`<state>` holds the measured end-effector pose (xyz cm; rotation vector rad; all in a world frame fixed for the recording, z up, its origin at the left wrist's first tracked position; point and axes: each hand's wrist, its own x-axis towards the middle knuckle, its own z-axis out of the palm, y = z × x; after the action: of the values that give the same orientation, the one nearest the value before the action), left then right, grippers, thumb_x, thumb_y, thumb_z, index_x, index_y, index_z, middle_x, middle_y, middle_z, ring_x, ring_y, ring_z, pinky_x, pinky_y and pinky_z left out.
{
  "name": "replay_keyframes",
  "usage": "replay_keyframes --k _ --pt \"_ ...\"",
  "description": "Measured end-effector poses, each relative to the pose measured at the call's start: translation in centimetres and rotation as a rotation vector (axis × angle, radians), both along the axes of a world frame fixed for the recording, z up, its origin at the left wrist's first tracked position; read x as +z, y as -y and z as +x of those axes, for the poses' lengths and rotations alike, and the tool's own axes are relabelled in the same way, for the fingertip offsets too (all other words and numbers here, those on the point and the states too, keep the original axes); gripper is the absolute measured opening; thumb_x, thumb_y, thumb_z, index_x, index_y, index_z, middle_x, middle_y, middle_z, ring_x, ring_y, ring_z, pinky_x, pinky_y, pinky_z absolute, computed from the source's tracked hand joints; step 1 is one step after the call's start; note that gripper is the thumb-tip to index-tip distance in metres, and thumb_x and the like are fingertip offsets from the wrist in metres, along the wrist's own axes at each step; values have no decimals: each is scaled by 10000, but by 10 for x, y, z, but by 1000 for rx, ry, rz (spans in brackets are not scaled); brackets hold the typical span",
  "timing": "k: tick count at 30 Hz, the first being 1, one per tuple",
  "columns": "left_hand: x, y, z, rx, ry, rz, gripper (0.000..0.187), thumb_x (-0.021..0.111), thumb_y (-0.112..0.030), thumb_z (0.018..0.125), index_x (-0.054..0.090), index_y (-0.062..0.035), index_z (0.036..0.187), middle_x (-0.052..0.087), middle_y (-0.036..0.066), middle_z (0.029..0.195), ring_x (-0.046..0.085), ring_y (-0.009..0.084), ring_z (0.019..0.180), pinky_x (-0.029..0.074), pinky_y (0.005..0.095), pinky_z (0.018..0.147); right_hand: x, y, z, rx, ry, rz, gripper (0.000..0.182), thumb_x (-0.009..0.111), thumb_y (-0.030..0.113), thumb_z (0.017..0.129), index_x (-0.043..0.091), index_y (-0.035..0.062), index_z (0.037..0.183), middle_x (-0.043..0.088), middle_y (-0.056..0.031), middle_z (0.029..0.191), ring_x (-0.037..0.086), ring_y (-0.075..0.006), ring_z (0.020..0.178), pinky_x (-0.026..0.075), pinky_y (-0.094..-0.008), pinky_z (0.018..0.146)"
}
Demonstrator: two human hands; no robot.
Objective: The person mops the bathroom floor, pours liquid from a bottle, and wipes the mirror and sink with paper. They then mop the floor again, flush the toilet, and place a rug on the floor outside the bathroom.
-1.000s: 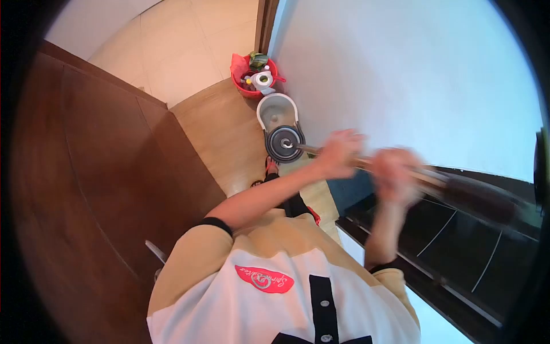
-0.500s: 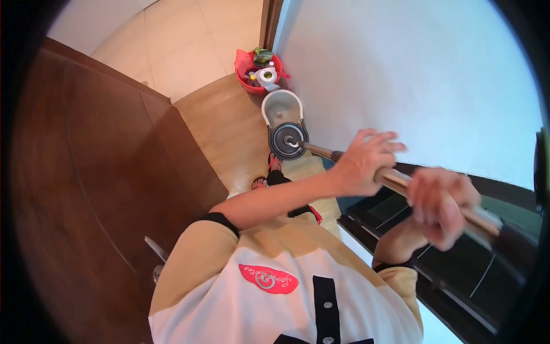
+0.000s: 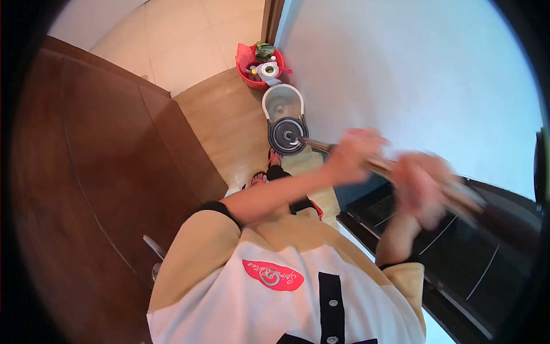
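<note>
A mop handle point(image 3: 381, 165) slants from the round black mop plate point(image 3: 287, 136) up towards the right, its upper end blurred. The plate sits in the round end of a grey-white spin mop bucket point(image 3: 302, 102); any mop strands are hidden. My left hand point(image 3: 354, 156) is closed round the middle of the handle, smeared by motion. Higher up, my right hand point(image 3: 424, 186) grips the same handle, also blurred.
Behind the bucket stands a red basin point(image 3: 250, 80) with bottles, cloths and a white roll. My feet in sandals point(image 3: 259, 178) are close to the bucket. A brown wooden door point(image 3: 109, 166) is on the left, a pale wall point(image 3: 401, 74) on the right, and dark furniture point(image 3: 458, 258) lower right.
Both hands have shifted left and slightly up in view, together with the handle. The fingers of my left hand, partly spread before, are now closed round it. The mop plate stays in the bucket.
</note>
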<state>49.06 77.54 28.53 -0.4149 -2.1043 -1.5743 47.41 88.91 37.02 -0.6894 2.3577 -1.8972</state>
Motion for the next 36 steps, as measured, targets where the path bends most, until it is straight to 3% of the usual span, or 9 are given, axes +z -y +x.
replay_keyframes --k 1,2,3,6,8,11,13,30,36 --pt "-75 -4 13 39 222 -83 407 711 -156 606 605 -81 991 519 136 1213 444 330 1168 351 441 923 -63 -16 0 -60 -97 495 128 575 146 806 548 74 703 516 15 694 466 -100 597 390 -247 502" --pt "-137 3 25 81 436 -173 455 731 -183 604 592 -75 1023 494 156 1238 427 338 1181 348 449 927 -112 -11 -4 427 332 41 113 587 95 772 549 73 668 487 -20 593 463 -135 539 381 -300 484" --pt "-169 9 35 63 645 -250 559 732 -213 623 523 -71 1122 434 162 1289 388 343 1210 345 475 916 -146 3 13 283 -157 316 156 575 49 746 505 45 607 435 -83 529 437 -148 477 365 -300 459" --pt "-179 5 58 268 814 -253 812 726 -279 668 294 -57 1319 259 221 1385 285 383 1269 322 506 928 -140 17 8 307 15 144 147 619 64 730 536 28 613 518 -82 566 474 -136 486 384 -268 462" --pt "-183 -6 64 414 782 -88 991 720 -315 703 70 -12 1387 114 294 1415 210 422 1299 279 507 978 -38 12 -1 217 46 -9 179 578 86 769 493 46 617 485 -36 539 423 -121 447 360 -253 433" --pt "-215 -35 45 602 924 144 974 727 -298 700 95 32 1363 138 294 1405 203 418 1302 280 479 998 125 5 -7 232 -381 -174 238 447 107 843 357 90 624 348 16 444 312 -75 325 297 -204 353" --pt "-252 -41 28 640 833 134 947 716 -304 710 120 58 1349 187 312 1378 228 425 1289 283 459 1010 161 5 -1 257 -181 -384 238 479 128 839 372 120 626 398 -5 420 405 -90 318 382 -209 353" --pt "-276 19 -53 -123 743 -463 442 726 -187 558 527 30 886 593 224 787 587 383 817 476 441 716 167 33 -111 1346 212 -260 262 645 53 771 522 39 540 480 -66 448 451 -150 349 434 -290 418" --pt "-272 102 -65 45 627 -214 701 769 -309 618 416 -4 1142 527 257 1058 525 412 979 443 428 826 138 137 -198 628 57 -295 209 517 235 905 417 122 760 365 40 573 412 -59 487 429 -226 569"
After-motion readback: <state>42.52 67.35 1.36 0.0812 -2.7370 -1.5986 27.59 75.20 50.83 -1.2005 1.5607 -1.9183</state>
